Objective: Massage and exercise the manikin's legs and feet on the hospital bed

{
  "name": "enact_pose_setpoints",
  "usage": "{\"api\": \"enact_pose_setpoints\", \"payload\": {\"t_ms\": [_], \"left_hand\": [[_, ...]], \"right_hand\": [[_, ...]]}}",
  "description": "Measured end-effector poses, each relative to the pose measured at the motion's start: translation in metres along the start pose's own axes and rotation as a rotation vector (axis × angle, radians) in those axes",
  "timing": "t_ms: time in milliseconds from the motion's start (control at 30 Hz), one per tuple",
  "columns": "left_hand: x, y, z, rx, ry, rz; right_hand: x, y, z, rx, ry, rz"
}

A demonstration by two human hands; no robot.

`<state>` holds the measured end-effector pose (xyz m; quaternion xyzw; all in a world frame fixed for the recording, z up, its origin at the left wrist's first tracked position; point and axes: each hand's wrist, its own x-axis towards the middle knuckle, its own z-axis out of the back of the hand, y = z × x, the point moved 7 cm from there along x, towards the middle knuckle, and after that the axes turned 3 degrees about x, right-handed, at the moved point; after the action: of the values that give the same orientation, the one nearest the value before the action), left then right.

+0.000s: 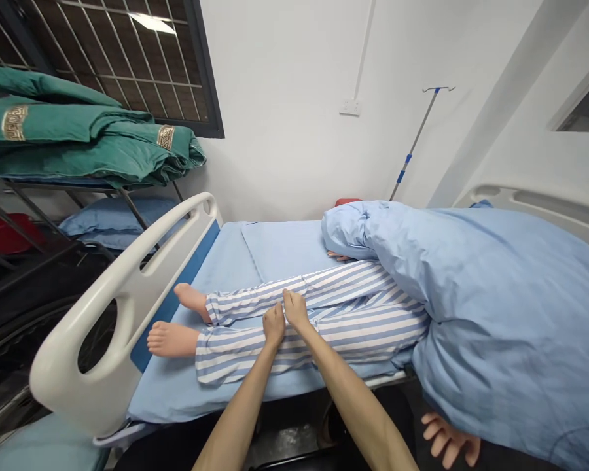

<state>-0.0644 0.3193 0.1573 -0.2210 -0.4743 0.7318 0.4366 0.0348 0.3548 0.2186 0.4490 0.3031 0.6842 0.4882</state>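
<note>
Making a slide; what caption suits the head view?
Left hand and right hand, both closed, at striped trousers partly under a quilt on a bed.

One left hand (pixel 273 323) and one right hand (pixel 295 307) are seen in the middle, with two striped trouser legs (pixel 368 333). Two bare feet (pixel 174 339) are counted at left. Two further hands (pixel 450 439), one near, one far, are shown beside one blue quilt (pixel 500 294). One hooked pole (pixel 422 127) and one socket plate (pixel 350 107) are seen far off.

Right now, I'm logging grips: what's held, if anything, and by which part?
Cannot be told: the left hand and right hand curl over the striped pajama trousers, grip hidden.
</note>
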Motion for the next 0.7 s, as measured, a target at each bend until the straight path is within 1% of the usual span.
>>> {"api": "enact_pose_setpoints", "payload": {"t_ms": [67, 100, 167, 233, 367, 433, 467, 533, 600, 700], "left_hand": [[-0.001, 0.000, 0.000, 0.012, -0.012, -0.001], [-0.002, 0.000, 0.000, 0.017, -0.014, -0.004], [-0.003, -0.001, 0.001, 0.027, -0.014, -0.011], [-0.003, -0.002, 0.001, 0.030, -0.015, -0.023], [-0.004, -0.004, 0.000, 0.028, -0.018, -0.038], [-0.005, -0.006, -0.001, 0.042, -0.019, -0.048], [-0.005, -0.007, -0.001, 0.052, -0.019, -0.052], [-0.006, -0.007, -0.003, 0.070, -0.007, -0.056], [-0.006, -0.007, -0.005, 0.073, 0.026, -0.037], [-0.002, -0.008, -0.010, 0.001, 0.097, 0.032]], "right_hand": [[0.012, 0.017, 0.012, -0.014, 0.003, 0.066], [0.015, 0.021, 0.018, -0.013, -0.001, 0.082], [0.017, 0.020, 0.026, -0.006, -0.008, 0.082], [0.009, 0.004, 0.028, -0.005, -0.006, 0.051], [-0.019, -0.049, 0.020, -0.070, -0.020, -0.065], [-0.027, -0.068, 0.016, -0.119, -0.028, -0.106], [-0.029, -0.073, 0.014, -0.140, -0.024, -0.118], [-0.029, -0.077, 0.011, -0.162, -0.005, -0.120], [-0.027, -0.075, 0.011, -0.161, 0.006, -0.110], [-0.027, -0.071, 0.012, -0.133, 0.008, -0.111]]}}
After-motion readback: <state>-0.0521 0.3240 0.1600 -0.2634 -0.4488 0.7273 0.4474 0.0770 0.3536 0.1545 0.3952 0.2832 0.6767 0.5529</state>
